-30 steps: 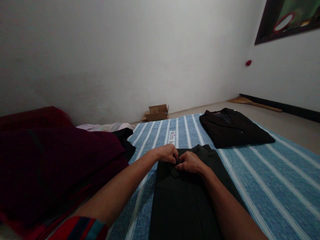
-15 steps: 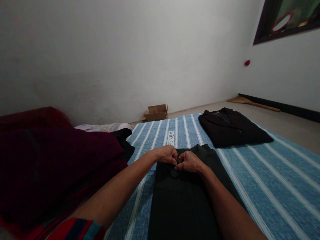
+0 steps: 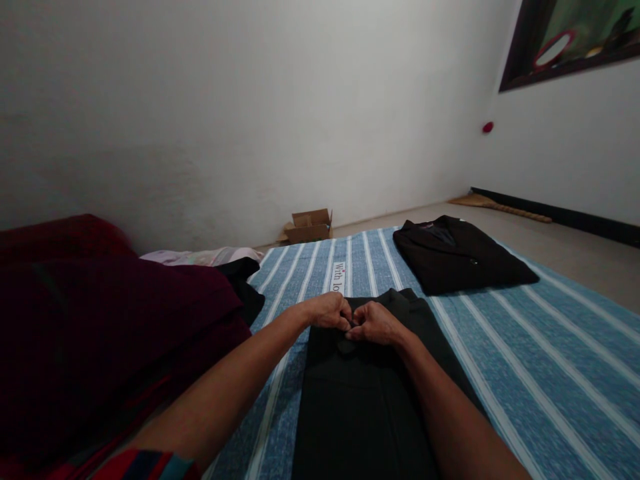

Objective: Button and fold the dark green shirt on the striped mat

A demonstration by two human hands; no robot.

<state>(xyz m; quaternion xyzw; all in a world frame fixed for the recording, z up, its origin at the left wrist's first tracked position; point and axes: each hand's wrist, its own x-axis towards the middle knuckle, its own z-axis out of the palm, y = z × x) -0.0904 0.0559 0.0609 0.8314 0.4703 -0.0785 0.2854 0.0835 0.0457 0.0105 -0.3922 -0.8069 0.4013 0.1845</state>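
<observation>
A dark garment lies flat in front of me on a blue striped sheet. My left hand and my right hand meet knuckle to knuckle at its far end. Both hands are closed in a pinch on the fabric there, around a small fastening that I cannot make out clearly. A second dark garment, a folded jacket, rests further off to the right on the same sheet.
A heap of maroon cloth fills the left side, with a black piece and a pale cloth behind it. An open cardboard box stands by the white wall. A broom lies on the floor at the right.
Both hands have stayed pinched together at the garment's far end. The view has shifted slightly, so everything sits a little further left.
</observation>
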